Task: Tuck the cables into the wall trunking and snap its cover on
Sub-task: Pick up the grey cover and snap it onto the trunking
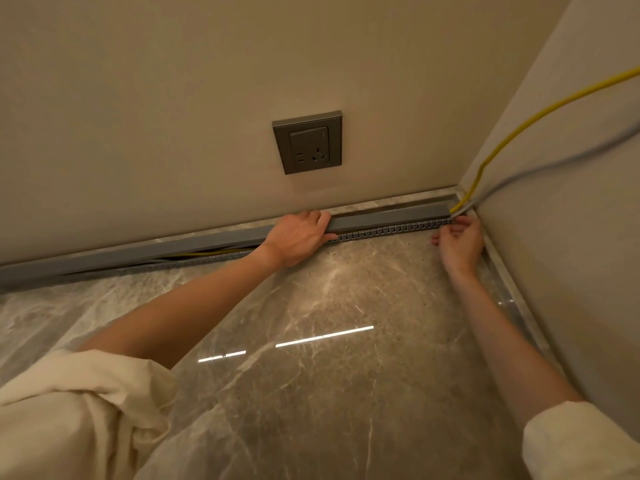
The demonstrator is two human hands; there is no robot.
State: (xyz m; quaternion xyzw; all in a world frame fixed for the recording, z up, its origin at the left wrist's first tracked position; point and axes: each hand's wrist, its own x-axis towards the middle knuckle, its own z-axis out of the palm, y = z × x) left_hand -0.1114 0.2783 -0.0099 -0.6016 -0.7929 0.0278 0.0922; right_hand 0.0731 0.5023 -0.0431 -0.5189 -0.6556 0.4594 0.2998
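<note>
Grey slotted trunking [391,231] runs along the foot of the back wall, from the left edge to the right corner. Its grey cover [388,218] lies on top of it. At the left the cover sits lifted, and a yellow cable shows in the gap. My left hand [299,235] grips the cover at mid-length, fingers over its top. My right hand [459,242] pinches the trunking's right end in the corner. A yellow cable [512,135] and a grey cable [540,168] come down along the right wall and enter that end.
A grey wall socket [308,143] sits on the back wall above the trunking. The floor [329,341] is glossy brown marble with light reflections. The right wall [571,237] meets the back wall in a corner. Cream sleeves cover my upper arms.
</note>
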